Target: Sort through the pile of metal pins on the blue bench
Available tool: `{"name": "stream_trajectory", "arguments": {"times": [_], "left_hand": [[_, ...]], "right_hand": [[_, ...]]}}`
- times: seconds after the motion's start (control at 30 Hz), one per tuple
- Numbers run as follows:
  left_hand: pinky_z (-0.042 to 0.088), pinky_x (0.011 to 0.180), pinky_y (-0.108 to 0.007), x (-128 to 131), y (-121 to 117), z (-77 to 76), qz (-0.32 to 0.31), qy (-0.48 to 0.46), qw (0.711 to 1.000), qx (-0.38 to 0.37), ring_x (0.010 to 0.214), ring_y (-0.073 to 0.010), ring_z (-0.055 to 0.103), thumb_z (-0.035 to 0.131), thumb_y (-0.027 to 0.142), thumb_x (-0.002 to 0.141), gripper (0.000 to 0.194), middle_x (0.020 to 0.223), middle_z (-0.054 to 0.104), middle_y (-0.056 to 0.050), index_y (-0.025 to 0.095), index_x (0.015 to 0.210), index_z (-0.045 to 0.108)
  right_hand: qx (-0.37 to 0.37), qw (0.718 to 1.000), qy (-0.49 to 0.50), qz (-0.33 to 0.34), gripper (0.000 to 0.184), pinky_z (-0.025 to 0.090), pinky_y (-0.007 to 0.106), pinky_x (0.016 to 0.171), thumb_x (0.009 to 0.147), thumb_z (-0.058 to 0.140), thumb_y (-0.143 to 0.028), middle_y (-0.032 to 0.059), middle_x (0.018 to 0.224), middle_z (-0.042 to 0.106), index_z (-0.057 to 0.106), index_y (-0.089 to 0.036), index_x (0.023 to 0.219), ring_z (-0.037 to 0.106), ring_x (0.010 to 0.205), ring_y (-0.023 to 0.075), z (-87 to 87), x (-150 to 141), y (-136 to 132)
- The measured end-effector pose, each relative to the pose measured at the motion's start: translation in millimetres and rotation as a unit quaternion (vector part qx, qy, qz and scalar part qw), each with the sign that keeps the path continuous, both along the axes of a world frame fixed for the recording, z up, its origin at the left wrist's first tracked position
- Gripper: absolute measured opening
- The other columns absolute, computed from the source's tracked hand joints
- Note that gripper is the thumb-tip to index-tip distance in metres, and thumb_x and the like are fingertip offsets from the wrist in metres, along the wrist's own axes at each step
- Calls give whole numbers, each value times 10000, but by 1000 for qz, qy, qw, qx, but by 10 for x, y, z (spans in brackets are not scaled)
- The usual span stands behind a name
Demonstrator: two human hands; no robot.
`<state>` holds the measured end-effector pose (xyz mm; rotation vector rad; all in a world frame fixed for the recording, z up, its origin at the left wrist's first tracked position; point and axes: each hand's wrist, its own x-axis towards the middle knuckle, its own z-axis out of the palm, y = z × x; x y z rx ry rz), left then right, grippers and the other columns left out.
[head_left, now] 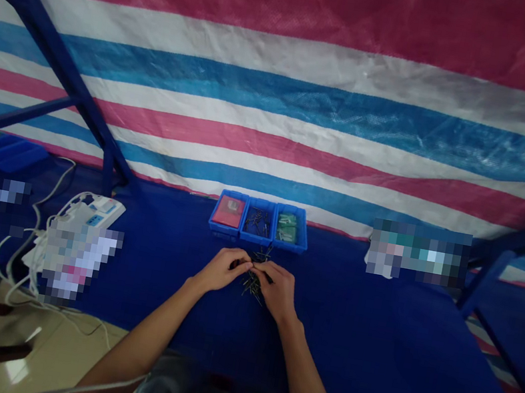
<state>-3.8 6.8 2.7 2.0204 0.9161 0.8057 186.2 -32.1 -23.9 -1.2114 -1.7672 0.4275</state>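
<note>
The blue table [348,347] meets a striped sheet [307,116] along its far edge, and its near edge slants across in front of the person's lap, under both forearms. A broad stretch of blue table top runs out to the right of the hands, as far as a dark blue frame [484,283] near the right end. On the left there is a narrower stretch, bounded by a white power strip [104,215] and its loose white cables [13,261], which trail over the near edge. Straight ahead, three joined blue boxes limit the reach forward: a left box [224,232] with red contents, a middle box [256,239] with thin dark pieces, and a right box [290,245] with green contents and pale pieces.

The pile of thin metal pieces [254,287] lies on the table just below the middle box, directly under and between the two hands, with some pieces showing past the fingertips on both the far and near sides. The left hand [223,269] and right hand [279,290] have their fingers curled inward, with their fingertips meeting over the pile. Whether either hand is fully closed, or grips a piece, I cannot tell.
</note>
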Motion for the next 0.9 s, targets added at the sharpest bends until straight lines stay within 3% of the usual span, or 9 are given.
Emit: {"name": "stream_trajectory", "arguments": {"times": [0.47, 0.7, 0.9], "left_hand": [[422, 743, -245, 4, 17, -25, -5, -21, 1000, 0, 772, -146, 584, 526, 308, 977, 254, 834, 661, -39, 148, 868, 691], [443, 758, -254, 20, 10, -16, -3, -24, 1000, -6, 772, -152, 597, 537, 341, 974, 275, 839, 674, -49, 145, 866, 696], [436, 746, -252, 25, 6, 2, -2, -17, 1000, -6, 761, -149, 585, 544, 332, 969, 263, 824, 666, -46, 145, 857, 692]], "right_hand": [[-15, 998, -63, 10, 247, 452, 269, 685, 1011, 500, -326, 31, 796, 676, 693, -230, 891, 625, 698, 159, 100, -10, -26], [-12, 990, -138, -2, 318, 367, 288, 710, 1043, 407, -294, 17, 746, 650, 579, -206, 790, 568, 649, 144, 106, -42, -25], [-5, 989, -147, -34, 416, 331, 286, 702, 1055, 373, -308, -13, 608, 576, 472, -200, 665, 502, 552, 122, 105, -63, -16]]}}
